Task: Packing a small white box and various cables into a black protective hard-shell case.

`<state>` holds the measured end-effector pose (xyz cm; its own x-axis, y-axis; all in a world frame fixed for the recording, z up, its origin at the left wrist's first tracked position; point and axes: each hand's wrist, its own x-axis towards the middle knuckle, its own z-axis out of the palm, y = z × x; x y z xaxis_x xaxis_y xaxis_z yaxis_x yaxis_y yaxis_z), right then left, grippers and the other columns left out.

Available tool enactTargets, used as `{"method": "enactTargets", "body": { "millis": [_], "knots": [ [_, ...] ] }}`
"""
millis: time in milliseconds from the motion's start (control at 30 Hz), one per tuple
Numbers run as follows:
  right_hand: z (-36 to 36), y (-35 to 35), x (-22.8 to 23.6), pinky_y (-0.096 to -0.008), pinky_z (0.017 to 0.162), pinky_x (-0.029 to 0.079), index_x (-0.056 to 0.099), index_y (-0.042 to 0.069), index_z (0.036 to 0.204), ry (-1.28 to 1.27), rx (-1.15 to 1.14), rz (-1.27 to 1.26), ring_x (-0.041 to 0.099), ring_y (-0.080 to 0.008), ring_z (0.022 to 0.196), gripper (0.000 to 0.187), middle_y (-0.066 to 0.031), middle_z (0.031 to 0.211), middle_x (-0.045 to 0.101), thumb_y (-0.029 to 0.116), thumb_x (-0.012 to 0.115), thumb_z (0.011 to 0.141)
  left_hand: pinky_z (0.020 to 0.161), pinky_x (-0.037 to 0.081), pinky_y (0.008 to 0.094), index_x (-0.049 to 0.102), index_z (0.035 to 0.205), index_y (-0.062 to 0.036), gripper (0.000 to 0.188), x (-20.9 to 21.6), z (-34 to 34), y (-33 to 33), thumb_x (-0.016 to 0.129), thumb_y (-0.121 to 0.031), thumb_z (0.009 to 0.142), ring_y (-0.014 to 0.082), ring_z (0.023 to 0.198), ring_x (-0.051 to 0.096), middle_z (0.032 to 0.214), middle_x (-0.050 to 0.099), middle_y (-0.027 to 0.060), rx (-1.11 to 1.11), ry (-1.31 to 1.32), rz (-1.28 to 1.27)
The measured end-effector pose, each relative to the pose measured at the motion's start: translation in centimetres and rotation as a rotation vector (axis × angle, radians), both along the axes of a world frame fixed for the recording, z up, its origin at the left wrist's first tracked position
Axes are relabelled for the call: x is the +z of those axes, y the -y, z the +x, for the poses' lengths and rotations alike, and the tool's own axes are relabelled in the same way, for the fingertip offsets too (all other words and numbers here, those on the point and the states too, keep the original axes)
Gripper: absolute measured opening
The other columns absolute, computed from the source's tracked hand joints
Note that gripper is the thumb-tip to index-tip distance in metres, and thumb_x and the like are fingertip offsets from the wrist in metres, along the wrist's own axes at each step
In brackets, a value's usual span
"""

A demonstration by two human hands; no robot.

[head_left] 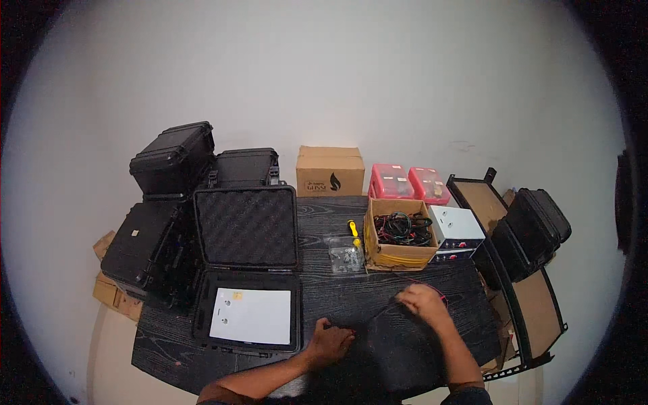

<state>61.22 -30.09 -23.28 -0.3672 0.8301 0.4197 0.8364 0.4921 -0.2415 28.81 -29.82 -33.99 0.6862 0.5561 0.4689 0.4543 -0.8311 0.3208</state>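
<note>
Over the front of the dark wood-grain table (324, 297), my right hand (422, 302) pinches a thin red and black cable (442, 295). Part of the cable loops behind that hand, and a dark length runs from the fingers toward the left. My left hand (331, 343) is lower and closer to me, its fingers closed on what looks like the cable's other part; a small red bit shows at the fingertips. Beyond the right hand stands an open cardboard box (398, 258) full of tangled black and red cables (403, 228).
At left, an open black hard case (246, 189) holds a white panelled device (253, 316); more black cases (172, 158) are stacked behind. Farther back are a closed carton (331, 172), red boxes (391, 182), white devices (457, 226), a yellow tool (353, 228) and a clear bag (345, 256).
</note>
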Motion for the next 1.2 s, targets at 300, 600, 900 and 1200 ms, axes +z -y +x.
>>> {"method": "enactTargets", "body": {
  "millis": [300, 600, 900, 1200],
  "knots": [
    [5.8, -1.0, 1.9, -0.0439, 0.073, 0.055, 0.077, 0.011, 0.099, 0.003, -0.372, 0.081, 0.068, -0.0339, 0.083, 0.012, -0.0111, 0.09, 0.068, 0.013, 0.075, 0.087, 0.094, 0.037, 0.0523, 0.074, 0.109, -0.0097, 0.018, 0.7, 0.2, 0.2, 0.068, -0.022, 0.097, 0.0241, 0.086, 0.069, 0.096, 0.075, 0.0064, 0.009, 0.084, -0.097],
    [10.2, -1.3, 1.5, -0.0442, 0.079, 0.054, 0.078, 0.008, 0.102, 0.001, -0.581, 0.148, 0.067, -0.0337, 0.093, 0.016, -0.0132, 0.094, 0.068, 0.013, 0.074, 0.088, 0.088, 0.039, 0.0476, 0.069, 0.103, -0.0082, 0.013, -0.1, 0.0, 0.4, 0.067, -0.02, 0.099, 0.0282, 0.082, 0.065, 0.088, 0.068, 0.0079, -0.001, 0.343, -0.079],
    [11.1, -0.5, -0.2, -0.0469, 0.086, 0.057, 0.074, 0.007, 0.112, 0.212, -0.618, -0.121, 0.068, -0.0354, 0.103, 0.028, -0.0133, 0.108, 0.07, 0.003, 0.065, 0.086, 0.091, 0.047, 0.0365, 0.06, 0.109, -0.0049, 0.024, -1.1, 1.5, 0.3, 0.042, -0.021, 0.113, 0.0182, 0.092, 0.061, 0.093, 0.063, 0.0087, -0.203, 0.955, -1.054],
    [-7.3, 2.0, -1.0, -0.0408, 0.09, 0.058, 0.067, 0.008, 0.125, -0.259, 0.082, -0.327, 0.072, -0.0319, 0.103, 0.04, -0.0157, 0.118, 0.072, 0.022, 0.075, 0.089, 0.098, 0.048, 0.0332, 0.07, 0.108, -0.0015, 0.014, 0.8, 1.2, 0.1, 0.059, -0.009, 0.105, 0.0171, 0.106, 0.064, 0.109, 0.07, 0.0074, 0.141, 0.704, -0.928]
  ]
}}
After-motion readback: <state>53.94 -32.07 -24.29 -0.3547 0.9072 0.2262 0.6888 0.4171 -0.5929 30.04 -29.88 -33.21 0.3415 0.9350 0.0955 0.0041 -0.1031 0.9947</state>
